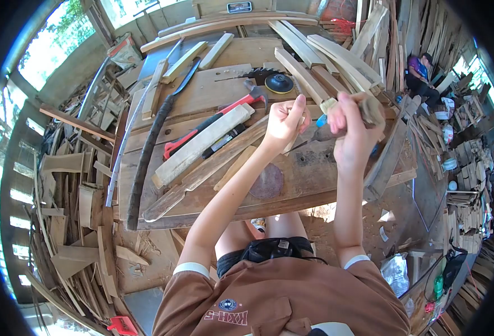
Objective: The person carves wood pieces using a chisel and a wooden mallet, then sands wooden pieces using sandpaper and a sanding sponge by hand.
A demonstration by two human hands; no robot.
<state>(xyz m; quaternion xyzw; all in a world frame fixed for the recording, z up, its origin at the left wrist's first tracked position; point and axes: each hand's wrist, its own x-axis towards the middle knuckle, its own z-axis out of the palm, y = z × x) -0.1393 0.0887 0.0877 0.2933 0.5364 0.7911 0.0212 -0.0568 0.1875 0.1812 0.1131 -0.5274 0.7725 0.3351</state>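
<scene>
My left hand (285,122) is closed above the workbench (314,159), thumb uppermost; what its fingers hold, if anything, is hidden. To its right, my right hand (354,131) is wrapped round a tan, block-like object (373,111), whose kind I cannot make out. Left of my hands lie a claw hammer (224,120) with a red and black handle, a pale wood strip (202,147) and a black marker (223,141). A brownish round disc (266,181) lies nearer me. Behind my left hand sits a black and yellow round pad (279,83).
A long blade with a dark wrapped handle (152,148) lies on the bench's left. A toothed saw blade (258,73) shows behind the pad. Wooden boards (303,73) stretch across the back right. Scrap wood (84,224) is heaped at left. A person (420,75) sits at far right.
</scene>
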